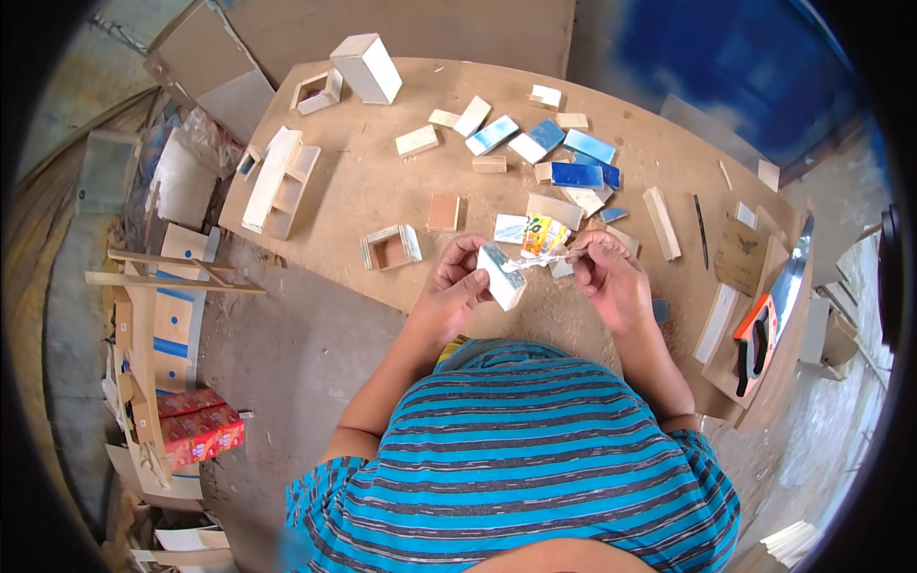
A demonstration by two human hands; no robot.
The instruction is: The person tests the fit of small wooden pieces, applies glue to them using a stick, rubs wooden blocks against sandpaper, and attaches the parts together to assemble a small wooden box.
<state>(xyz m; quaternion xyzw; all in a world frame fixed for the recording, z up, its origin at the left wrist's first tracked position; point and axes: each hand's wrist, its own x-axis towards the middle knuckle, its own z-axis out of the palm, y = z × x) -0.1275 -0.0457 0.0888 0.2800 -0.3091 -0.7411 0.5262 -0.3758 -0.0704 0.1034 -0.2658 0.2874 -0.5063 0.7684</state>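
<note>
My left hand (453, 291) grips a small white-faced wooden block (501, 277) between thumb and fingers, above the table's near edge. Pinched in my right hand (611, 277) is a thin stick (564, 256), and whitish material (535, 261) spans from it to the block's upper face. What the material is cannot be made out. Just behind the hands lie a yellow printed packet (544, 235) and a white piece (510, 228). A reddish-brown block (443, 212) and an open wooden box frame (391, 248) rest to the left of them.
Blue and white blocks (577, 176) are scattered over the wooden table (353, 215). A tall white box (367, 70) and a shelf-like piece (280, 183) stand at the left. At the right lie a handsaw (764, 325), a pencil (701, 232) and a wooden strip (661, 223).
</note>
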